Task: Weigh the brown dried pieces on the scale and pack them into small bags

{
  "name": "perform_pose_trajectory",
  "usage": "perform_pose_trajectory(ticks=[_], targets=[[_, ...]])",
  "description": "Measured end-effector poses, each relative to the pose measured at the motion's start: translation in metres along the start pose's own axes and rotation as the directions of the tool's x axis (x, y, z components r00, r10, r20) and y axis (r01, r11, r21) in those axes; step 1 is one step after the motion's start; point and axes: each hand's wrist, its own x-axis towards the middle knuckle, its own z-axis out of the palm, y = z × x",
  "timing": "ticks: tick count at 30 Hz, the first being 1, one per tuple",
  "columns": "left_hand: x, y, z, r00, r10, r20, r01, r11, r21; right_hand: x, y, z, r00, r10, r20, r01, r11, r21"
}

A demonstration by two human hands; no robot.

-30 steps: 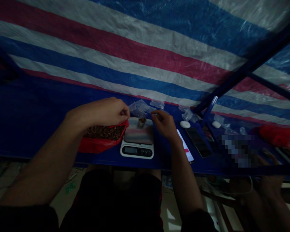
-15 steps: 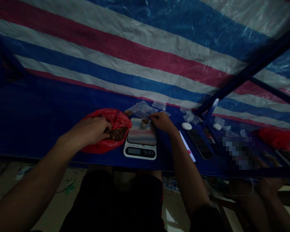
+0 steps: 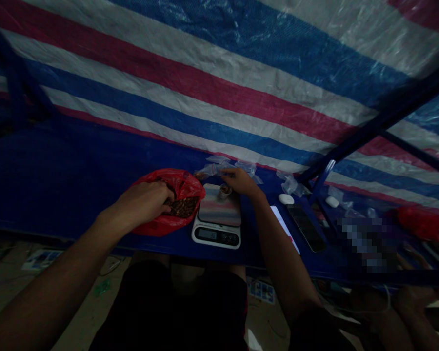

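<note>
Blue-covered bench [image 3: 58, 180], seen from above, with a red, white and blue striped tarpaulin [image 3: 219, 92] rising behind its back edge.

Left of centre, a red plastic bag [image 3: 186, 181] lies open on the bench, near the front edge, holding brown pieces [image 3: 183, 207], too dark to identify. The left hand [image 3: 142, 204] is curled into the bag's mouth, fingers down among the pieces; whether they grip any cannot be told.

Just right of the bag stands a digital kitchen scale [image 3: 216, 218], its platform touching or nearly touching the bag. A small metal cup [image 3: 225, 191] with brown pieces inside sits at the platform's back edge. The display is lit, its digits too small to read.

The right hand [image 3: 239, 182] hovers over the back of the scale, just beyond the cup, fingers loosely bent toward clear plastic bags [image 3: 210, 170] at the bench's back edge. Nothing held shows; cannot tell if it pinches anything.

Further right lie a white oblong object [image 3: 286, 199], a white card [image 3: 283, 229] and a black smartphone [image 3: 305, 228]. At far right, a second red bag [image 3: 422, 223] lies beside a pixelated patch [image 3: 364, 243].
</note>
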Motion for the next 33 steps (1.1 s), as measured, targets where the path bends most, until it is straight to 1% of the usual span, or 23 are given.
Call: perform_pose_trajectory(ticks=[4,6,8,10,12,13,15,17,18,19,21,23,25,27,29,31,33], targets=[[-0.001,0.0,0.0,1.0,0.013,0.014,-0.013,1.0,-0.003,0.009,-0.004,0.004,0.998,-0.052,0.022,0.051,0.996,0.078],[-0.002,-0.003,0.002,1.0,0.016,0.001,-0.016,1.0,-0.004,0.011,-0.003,0.004,0.999,-0.044,0.016,0.042,0.993,0.112],[-0.002,-0.007,0.006,1.0,0.018,-0.018,-0.018,1.0,-0.011,0.011,0.002,0.004,0.998,0.02,-0.051,-0.011,0.986,0.166],[-0.002,-0.011,0.01,0.999,0.023,-0.035,-0.025,0.999,-0.033,0.009,0.009,0.004,0.983,0.126,-0.132,-0.083,0.953,0.293],[-0.002,-0.015,0.013,0.998,0.025,-0.052,-0.029,0.997,-0.067,0.005,0.015,0.004,0.956,0.225,-0.187,-0.111,0.871,0.479],[-0.002,-0.016,0.014,0.998,0.027,-0.061,-0.033,0.996,-0.087,0.003,0.017,0.003,0.942,0.264,-0.206,-0.1,0.809,0.58],[-0.003,-0.017,0.014,0.996,0.034,-0.08,-0.044,0.992,-0.122,-0.001,0.018,0.003,0.915,0.329,-0.232,-0.043,0.653,0.756],[-0.004,-0.016,0.011,0.995,0.037,-0.097,-0.052,0.988,-0.148,-0.004,0.017,0.003,0.893,0.384,-0.235,0.014,0.499,0.867],[-0.004,-0.015,0.009,0.994,0.032,-0.103,-0.048,0.987,-0.155,-0.004,0.016,0.002,0.885,0.404,-0.229,0.03,0.442,0.896],[-0.005,-0.013,0.005,0.994,0.022,-0.111,-0.039,0.987,-0.158,-0.005,0.015,0.002,0.883,0.415,-0.219,0.036,0.405,0.914],[-0.005,-0.007,-0.002,0.988,-0.011,-0.155,-0.012,0.989,-0.15,-0.006,0.012,0.002,0.888,0.416,-0.197,0.031,0.373,0.927],[-0.006,0.001,-0.011,0.972,-0.033,-0.234,0.002,0.991,-0.134,-0.007,0.01,0.002,0.902,0.398,-0.166,0.02,0.346,0.938],[-0.005,0.01,-0.019,0.947,-0.039,-0.319,-0.005,0.991,-0.135,-0.008,0.008,0.002,0.915,0.38,-0.134,0.015,0.3,0.954],[-0.004,0.02,-0.025,0.927,-0.032,-0.373,-0.03,0.987,-0.159,-0.009,0.007,0.003,0.923,0.366,-0.12,0.017,0.271,0.963],[-0.003,0.027,-0.028,0.918,-0.025,-0.396,-0.056,0.98,-0.192,-0.009,0.006,0.004,0.921,0.37,-0.124,0.025,0.261,0.965],[-0.001,0.03,-0.028,0.92,-0.018,-0.391,-0.071,0.975,-0.213,-0.009,0.006,0.005,0.91,0.396,-0.124,0.026,0.243,0.97],[-0.001,0.03,-0.025,0.926,-0.018,-0.378,-0.07,0.974,-0.217,-0.008,0.006,0.005,0.901,0.421,-0.104,0.017,0.205,0.979]])
